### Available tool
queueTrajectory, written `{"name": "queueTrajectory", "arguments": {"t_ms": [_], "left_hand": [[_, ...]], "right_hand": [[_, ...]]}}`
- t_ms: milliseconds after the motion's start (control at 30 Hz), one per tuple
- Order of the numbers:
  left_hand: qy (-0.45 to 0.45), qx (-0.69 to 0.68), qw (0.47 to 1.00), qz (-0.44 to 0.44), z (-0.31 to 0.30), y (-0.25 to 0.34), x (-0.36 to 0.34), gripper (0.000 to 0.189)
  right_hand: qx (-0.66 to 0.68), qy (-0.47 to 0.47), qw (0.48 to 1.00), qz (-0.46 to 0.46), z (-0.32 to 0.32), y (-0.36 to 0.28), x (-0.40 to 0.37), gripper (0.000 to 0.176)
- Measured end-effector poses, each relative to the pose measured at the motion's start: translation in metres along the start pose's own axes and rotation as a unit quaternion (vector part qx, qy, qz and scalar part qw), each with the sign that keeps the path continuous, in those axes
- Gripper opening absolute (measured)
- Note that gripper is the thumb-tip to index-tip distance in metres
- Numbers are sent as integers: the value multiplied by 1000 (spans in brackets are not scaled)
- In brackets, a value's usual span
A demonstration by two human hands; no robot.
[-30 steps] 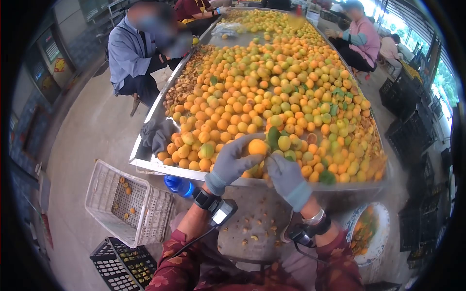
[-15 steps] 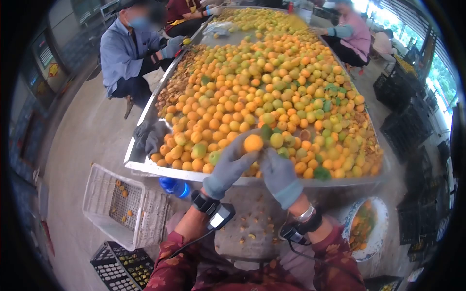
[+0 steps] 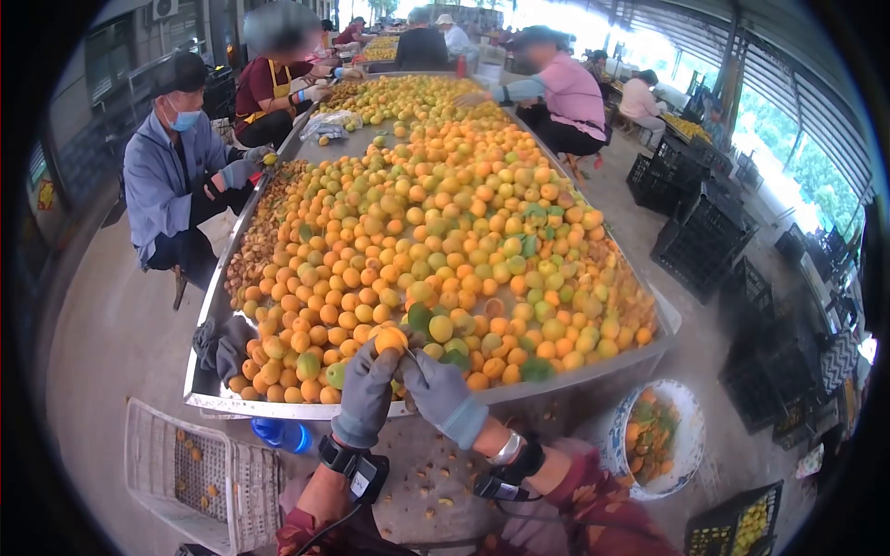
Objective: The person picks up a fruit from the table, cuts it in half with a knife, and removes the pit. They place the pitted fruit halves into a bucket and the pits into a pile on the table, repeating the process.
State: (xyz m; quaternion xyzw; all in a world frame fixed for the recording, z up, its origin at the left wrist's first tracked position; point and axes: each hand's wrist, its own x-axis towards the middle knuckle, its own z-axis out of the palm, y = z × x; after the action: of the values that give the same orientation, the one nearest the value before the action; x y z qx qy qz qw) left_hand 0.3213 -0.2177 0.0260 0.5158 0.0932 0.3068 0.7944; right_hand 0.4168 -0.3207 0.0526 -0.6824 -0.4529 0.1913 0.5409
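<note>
My left hand [image 3: 365, 394], in a grey glove, is closed around an orange fruit [image 3: 390, 341] at the near edge of a metal table [image 3: 209, 401]. Close against it on the right, my right hand [image 3: 443, 394], also gloved, has its fingers pinched around a thin object beside the fruit, too small to make out. A large heap of orange, yellow and green fruit [image 3: 399, 241] covers much of the table, with a few green leaves [image 3: 536, 369] among it.
A white crate [image 3: 255, 496], a blue bottle [image 3: 283, 434] and a patterned basin [image 3: 686, 435] of scraps stand below the table's near edge. Black crates [image 3: 705, 241] line the right. A co-worker in blue [image 3: 167, 199] sits left; others sit farther back.
The camera view has tilted up and shifted right, so more of the room shows and the table appears farther left. Both hands remain together at the fruit.
</note>
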Motion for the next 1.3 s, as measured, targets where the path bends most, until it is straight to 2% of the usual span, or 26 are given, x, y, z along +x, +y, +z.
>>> {"name": "queueTrajectory", "arguments": {"t_ms": [33, 233, 333, 400, 467, 533, 600, 700, 800, 867, 1033, 1100, 1133, 1200, 1233, 1267, 1300], "left_hand": [[-3, 41, 999, -3, 0, 5, 2, 41], [28, 72, 996, 47, 14, 26, 1, 40], [47, 97, 993, 53, 17, 20, -2, 38], [71, 110, 990, 49, 21, 19, -4, 36], [53, 37, 998, -24, 28, 26, -7, 37], [57, 35, 998, -13, 25, 18, -5, 36], [61, 32, 998, -1, 21, 11, -3, 35], [70, 18, 997, 6, 19, 8, -3, 35], [83, -4, 997, 4, 20, 11, -3, 34], [78, 129, 988, 27, 16, 14, -3, 34], [105, 125, 984, 74, 24, 26, 1, 35], [117, 141, 979, 89, 19, 25, 1, 36], [121, 106, 983, 89, 15, 23, 2, 37], [123, 71, 986, 89, 9, 24, 3, 39], [80, 129, 984, 93, 7, 27, 3, 41], [36, 186, 977, 97, 9, 32, 1, 43], [18, 259, 964, 64, 15, 38, -4, 46]], "right_hand": [[-1, 1, 1000, -2, 0, 4, 0, 22], [-65, 4, 996, -53, 1, 13, -1, 22], [-46, -18, 998, -47, 3, 7, -1, 22], [20, 31, 999, -4, 9, 0, -2, 24], [2, 38, 999, -4, 13, 2, -2, 24], [-16, 47, 999, -6, 16, 4, -2, 23], [-62, 84, 992, -64, 18, 7, -1, 24], [-25, 59, 997, -36, 21, 11, -1, 23], [-42, 72, 995, -58, 22, 14, -1, 23], [-42, 71, 995, -59, 20, 10, -1, 22], [-57, 59, 994, -73, 14, 7, -2, 22], [34, 36, 999, -18, 14, 6, -2, 23], [34, 36, 999, -18, 14, 10, 0, 23], [186, 79, 979, -6, 13, 15, 6, 26], [187, 80, 979, -6, 8, 17, 8, 26], [271, 67, 954, 105, -6, -2, 14, 26], [350, 53, 910, 214, -15, -13, 17, 27]]}}
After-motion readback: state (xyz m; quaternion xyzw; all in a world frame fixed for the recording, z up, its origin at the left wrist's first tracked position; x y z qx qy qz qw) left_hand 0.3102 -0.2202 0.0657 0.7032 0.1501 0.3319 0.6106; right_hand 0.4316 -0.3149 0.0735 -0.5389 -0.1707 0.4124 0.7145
